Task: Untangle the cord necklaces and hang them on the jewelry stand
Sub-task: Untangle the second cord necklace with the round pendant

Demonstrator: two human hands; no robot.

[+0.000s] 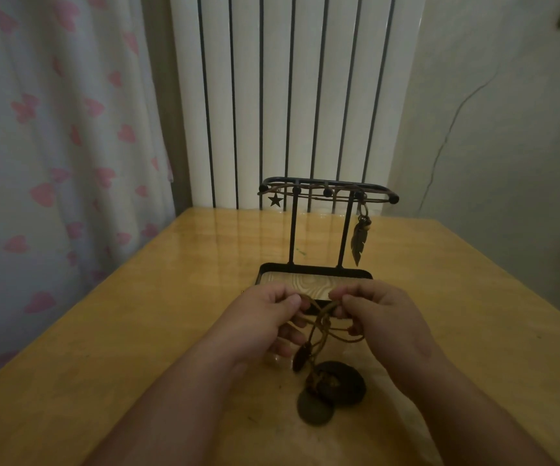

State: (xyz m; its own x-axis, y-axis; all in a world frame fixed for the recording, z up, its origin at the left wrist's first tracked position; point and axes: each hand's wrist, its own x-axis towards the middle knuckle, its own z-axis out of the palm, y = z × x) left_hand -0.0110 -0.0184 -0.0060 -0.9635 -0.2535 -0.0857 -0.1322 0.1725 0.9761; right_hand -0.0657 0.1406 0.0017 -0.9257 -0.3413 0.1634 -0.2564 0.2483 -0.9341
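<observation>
A black wire jewelry stand [327, 191] with a wood-grain tray base [312, 280] stands on the table's middle. Cord necklaces hang on its top rail: a star pendant [275, 200] at the left and a feather pendant [359, 242] at the right. In front of the base, my left hand [265, 317] and my right hand [382, 317] each pinch a tangle of brown cords [322, 322] held between them. Dark round pendants [335, 385] dangle from the tangle and rest on the table below my hands.
The yellow wooden table [137, 331] runs back to a white ribbed radiator [288, 95]. A white curtain with pink hearts [53, 146] hangs at the left. A plain wall [507, 129] is at the right.
</observation>
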